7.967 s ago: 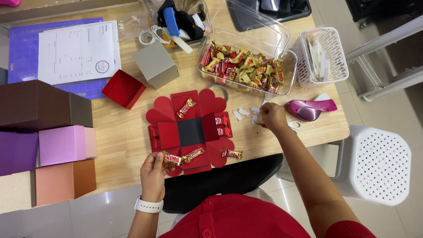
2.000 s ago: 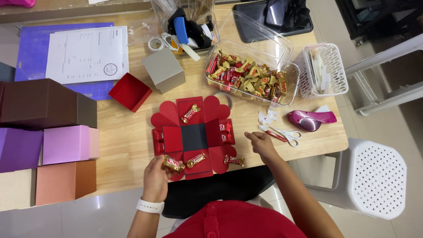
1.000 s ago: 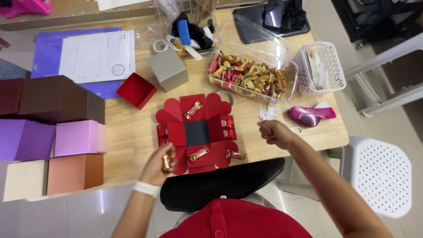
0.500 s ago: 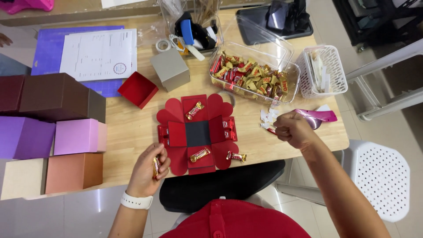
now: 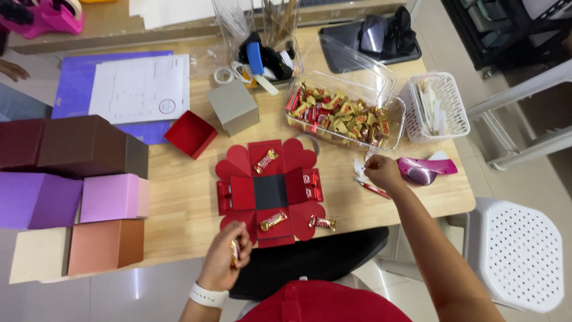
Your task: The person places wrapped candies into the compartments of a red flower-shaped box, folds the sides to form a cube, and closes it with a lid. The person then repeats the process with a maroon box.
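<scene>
Two bare hands are what I see at work over the pale wooden table (image 5: pixel 185 203). My left hand (image 5: pixel 229 253), at about seven o'clock from the unfolded red paper box with heart-shaped flaps (image 5: pixel 271 191), has its fingers curled round a small gold-wrapped candy (image 5: pixel 234 251), held upright just off the box's lower left flap. My right hand (image 5: pixel 382 173), at three o'clock from the box, has its fingertips pinched together over small white paper scraps (image 5: pixel 359 167); I cannot tell whether it grips one. A red-handled pair of scissors (image 5: pixel 374 188) lies just beneath that hand, and a shiny purple ribbon roll (image 5: pixel 420 171) sits just beside it. At one o'clock from the box stands a clear plastic tub of wrapped candies (image 5: pixel 342 116). More wrapped candies lie on the box's panels.
</scene>
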